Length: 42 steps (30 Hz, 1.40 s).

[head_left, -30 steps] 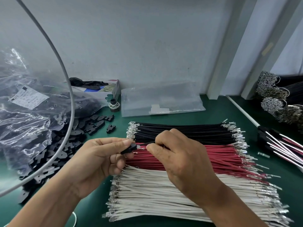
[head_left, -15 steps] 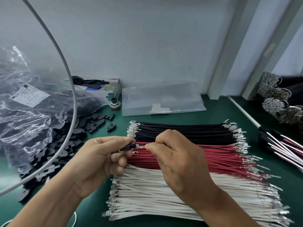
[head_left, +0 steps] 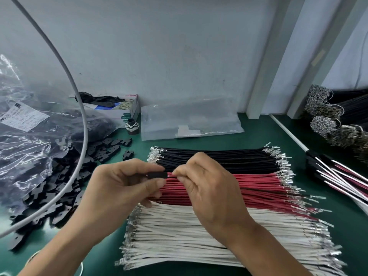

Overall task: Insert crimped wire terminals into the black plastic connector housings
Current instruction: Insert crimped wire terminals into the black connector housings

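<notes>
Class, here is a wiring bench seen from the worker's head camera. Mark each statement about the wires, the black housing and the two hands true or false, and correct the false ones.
1. The left hand pinches a small black plastic connector housing. True.
2. The flat row of red wires lies between the row of black wires and the row of white wires. True.
3. The right hand rests flat and open on the green table mat. False: its fingers are curled, pinching at the housing's end.
4. The loose pile of black plastic housings lies right of the wires. False: it lies to their left.

Bare forearms, no sleeves/gloves.
</notes>
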{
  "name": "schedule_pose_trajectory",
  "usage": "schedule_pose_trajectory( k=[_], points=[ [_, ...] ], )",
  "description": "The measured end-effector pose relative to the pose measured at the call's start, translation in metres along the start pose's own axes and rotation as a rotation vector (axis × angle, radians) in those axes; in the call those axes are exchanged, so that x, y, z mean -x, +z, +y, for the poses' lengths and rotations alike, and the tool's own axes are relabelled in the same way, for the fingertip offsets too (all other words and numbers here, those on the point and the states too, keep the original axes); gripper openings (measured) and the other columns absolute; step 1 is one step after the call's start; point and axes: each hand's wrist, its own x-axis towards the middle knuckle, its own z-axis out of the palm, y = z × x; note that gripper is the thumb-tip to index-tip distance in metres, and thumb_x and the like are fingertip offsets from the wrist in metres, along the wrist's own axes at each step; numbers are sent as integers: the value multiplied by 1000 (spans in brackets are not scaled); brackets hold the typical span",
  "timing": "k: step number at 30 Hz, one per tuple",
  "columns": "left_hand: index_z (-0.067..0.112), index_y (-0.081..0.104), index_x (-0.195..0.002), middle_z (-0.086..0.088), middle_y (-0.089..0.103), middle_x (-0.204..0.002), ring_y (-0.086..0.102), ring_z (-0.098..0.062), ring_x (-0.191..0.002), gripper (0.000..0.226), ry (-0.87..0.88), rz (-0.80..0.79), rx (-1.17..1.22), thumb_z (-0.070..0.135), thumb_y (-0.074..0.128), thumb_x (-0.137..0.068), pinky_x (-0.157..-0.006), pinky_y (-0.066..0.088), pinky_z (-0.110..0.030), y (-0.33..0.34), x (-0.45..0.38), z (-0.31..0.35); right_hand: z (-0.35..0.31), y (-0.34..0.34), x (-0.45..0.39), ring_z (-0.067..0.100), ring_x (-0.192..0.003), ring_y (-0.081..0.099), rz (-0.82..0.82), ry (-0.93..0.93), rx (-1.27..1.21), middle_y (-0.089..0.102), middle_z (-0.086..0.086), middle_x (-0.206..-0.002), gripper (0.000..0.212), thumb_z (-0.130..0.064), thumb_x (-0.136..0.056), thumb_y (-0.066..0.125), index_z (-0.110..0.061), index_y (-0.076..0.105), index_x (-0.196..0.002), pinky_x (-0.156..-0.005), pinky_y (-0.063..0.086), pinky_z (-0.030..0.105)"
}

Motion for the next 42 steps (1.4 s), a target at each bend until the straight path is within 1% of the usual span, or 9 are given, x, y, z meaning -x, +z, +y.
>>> schedule_pose_trajectory(
  k=[6, 9, 12, 16, 28, 34, 38, 40, 42],
  points=[
    [16, 84, -85, -22, 72, -64, 71, -29, -53, 26, 11, 21, -27, 23, 86, -59, -54, 59, -26, -1, -1, -6, -1, -5, 2, 10, -78, 57, -59, 28, -36, 59, -7, -89, 16, -26, -98, 61, -15, 71, -91, -67, 52, 30],
    [14, 84, -86, -23, 73, -66, 72, -29, -54, 25, 16, -2, -23, 20, 86, -61, -54, 59, -26, -3, -2, -6, -3, -6, 1, 11, -76, 57, -68, -20, -19, 59, -5, -86, 16, -23, -98, 62, -13, 71, -89, -66, 52, 29],
    [12, 84, -87, -23, 74, -70, 72, -28, -55, 24, 17, -17, -10, 14, 85, -63, -55, 60, -25, -6, -3, -5, 1, -11, 0, 5, -80, 57, -106, 57, -178, 58, -11, -88, 15, -26, -97, 63, -16, 73, -90, -72, 48, 19],
    [12, 84, -86, -23, 74, -69, 72, -27, -55, 21, 22, -25, -21, 8, 85, -65, -55, 59, -23, -3, -3, -8, 3, -13, 1, 4, -81, 57, -142, 78, -173, 59, -12, -89, 16, -26, -98, 62, -16, 73, -92, -74, 46, 17],
    [12, 84, -88, -22, 75, -73, 73, -28, -57, 24, 14, -67, -3, 16, 87, -64, -58, 60, -26, -4, -2, -15, -1, 5, 8, 12, -74, 54, -11, -24, -47, 57, -5, -87, 14, -20, -99, 60, -14, 67, -89, -65, 47, 28],
    [13, 84, -86, -23, 73, -65, 72, -28, -53, 24, 29, -34, 31, 18, 87, -63, -54, 58, -24, -5, -4, -14, 5, -6, 2, 7, -78, 55, -37, -30, -78, 58, -10, -89, 19, -27, -102, 56, -17, 70, -93, -68, 48, 23],
    [19, 84, -87, -16, 74, -65, 70, -21, -52, 24, 70, -1, -19, 26, 86, -64, -49, 53, -19, -3, -5, -15, 2, -19, 1, 10, -82, 52, 24, -49, 83, 58, -12, -90, 10, -30, -95, 66, -23, 71, -92, -67, 40, 19],
    [19, 84, -87, -13, 75, -67, 69, -17, -53, 23, 107, 42, -37, 24, 86, -65, -48, 50, -15, -6, -6, -15, -4, -21, 3, 9, -81, 50, -31, -40, 59, 55, -14, -88, 8, -35, -87, 70, -27, 71, -87, -64, 41, 22],
    [21, 84, -88, -11, 75, -68, 68, -16, -54, 23, 140, 58, -71, 23, 86, -65, -50, 51, -15, -9, -8, -15, -11, -16, 7, 7, -79, 48, -209, -24, 91, 55, -16, -82, 11, -42, -81, 71, -30, 71, -81, -58, 42, 26]
  ],
)
